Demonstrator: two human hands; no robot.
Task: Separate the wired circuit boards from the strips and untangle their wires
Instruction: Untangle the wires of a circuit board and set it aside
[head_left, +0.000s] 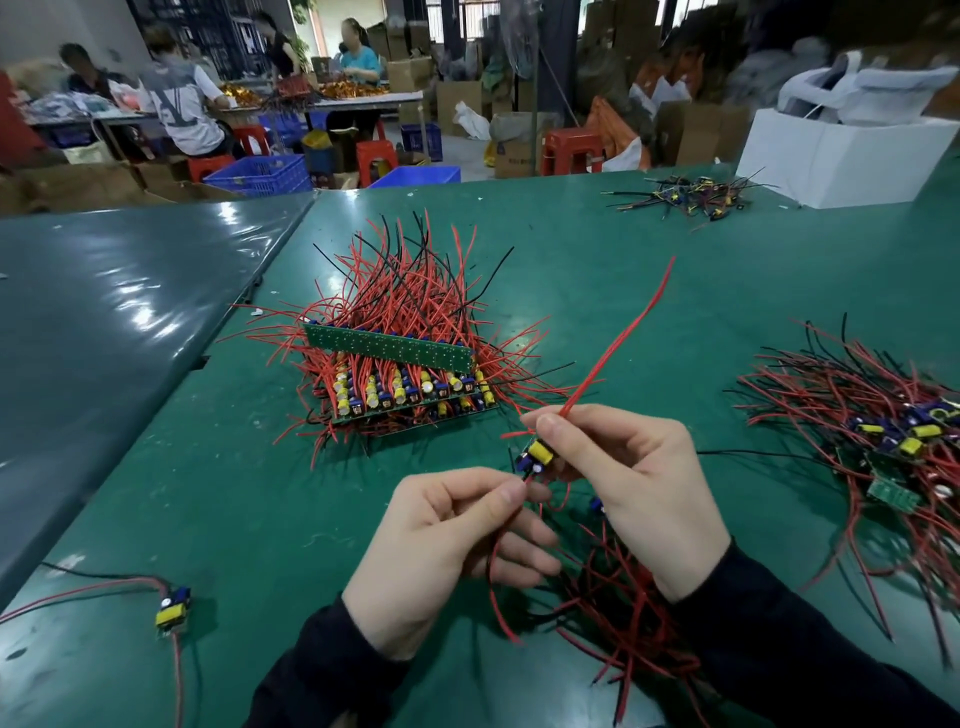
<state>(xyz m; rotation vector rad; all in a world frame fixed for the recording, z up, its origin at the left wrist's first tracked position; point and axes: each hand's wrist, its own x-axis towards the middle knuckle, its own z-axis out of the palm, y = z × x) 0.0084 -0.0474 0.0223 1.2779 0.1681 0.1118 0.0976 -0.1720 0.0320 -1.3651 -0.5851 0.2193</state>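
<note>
Dark sleeves frame my two hands above the green table (218, 493). Between my fingertips sits one small circuit board (535, 457) with a yellow part and blue parts. My right hand (639, 488) pinches it from above, thumb and forefinger closed at the root of a long red wire (618, 338) that rises away from my fingers. My left hand (452, 540) pinches another red wire (498, 571) just under the board; it hangs down past my curled fingers. Beneath my right wrist lies a loose tangle of wires (623, 613). Beyond my fingertips stands the stack of board strips (400, 364), bristling with wires. Right of my right hand lies a pile of separated boards (893, 457); far left of my left hand, a single board (174, 613).
</note>
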